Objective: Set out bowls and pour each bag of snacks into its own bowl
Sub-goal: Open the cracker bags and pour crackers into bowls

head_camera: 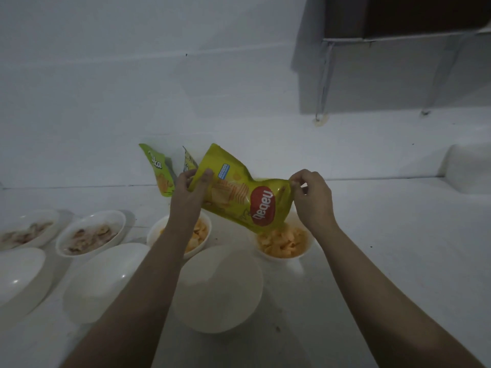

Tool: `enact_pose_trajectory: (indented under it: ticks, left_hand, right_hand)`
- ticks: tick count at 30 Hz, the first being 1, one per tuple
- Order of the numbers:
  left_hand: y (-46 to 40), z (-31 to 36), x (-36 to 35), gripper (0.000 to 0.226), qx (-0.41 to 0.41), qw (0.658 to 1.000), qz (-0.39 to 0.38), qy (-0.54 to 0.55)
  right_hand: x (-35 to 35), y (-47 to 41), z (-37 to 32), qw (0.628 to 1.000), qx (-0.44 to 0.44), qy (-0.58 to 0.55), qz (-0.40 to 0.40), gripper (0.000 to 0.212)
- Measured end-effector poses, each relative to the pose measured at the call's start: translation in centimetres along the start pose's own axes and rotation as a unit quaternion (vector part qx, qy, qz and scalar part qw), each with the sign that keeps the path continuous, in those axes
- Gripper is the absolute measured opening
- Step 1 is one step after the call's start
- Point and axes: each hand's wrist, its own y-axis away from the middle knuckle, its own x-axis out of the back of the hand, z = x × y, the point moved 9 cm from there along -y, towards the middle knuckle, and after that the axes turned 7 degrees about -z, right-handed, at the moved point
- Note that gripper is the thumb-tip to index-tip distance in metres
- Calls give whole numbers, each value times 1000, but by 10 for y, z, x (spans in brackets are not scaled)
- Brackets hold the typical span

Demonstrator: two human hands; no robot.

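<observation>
A yellow-green chip bag (233, 192) with a red oval logo hangs upside down over the counter. My left hand (190, 192) grips its upper left end and my right hand (310, 197) pinches its right corner. Below its lower end stands a white bowl (283, 257) of orange chips. A second chip-filled bowl (203, 244) sits under my left wrist. An empty white bowl (220, 290) is in front, between my forearms. Two more green snack bags (159, 171) lean against the wall behind my left hand.
To the left, two white bowls (90, 235) hold brownish snacks and two more white bowls (103, 282) look empty. The white counter (385, 235) extends right to a raised ledge (467, 168). A dark cabinet (398, 49) hangs on the wall at upper right.
</observation>
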Motion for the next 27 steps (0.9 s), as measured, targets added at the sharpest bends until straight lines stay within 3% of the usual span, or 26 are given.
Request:
enact_pose_trajectory:
  ticks: [10, 21, 24, 27]
  left_hand:
    - [0, 15, 3, 57, -17, 1000, 11, 11]
    - [1, 22, -2, 88, -48, 998, -13, 32]
    - [10, 12, -12, 86, -50, 995, -12, 87]
    - [18, -11, -32, 81, 2, 979, -31, 204]
  right_hand:
    - [6, -2, -9, 1000, 7, -29, 5, 12]
    - [28, 4, -9, 996, 15, -67, 60, 10]
    - [32, 10, 5, 994, 0, -89, 70, 10]
    - [37, 17, 21, 988, -35, -128, 75, 13]
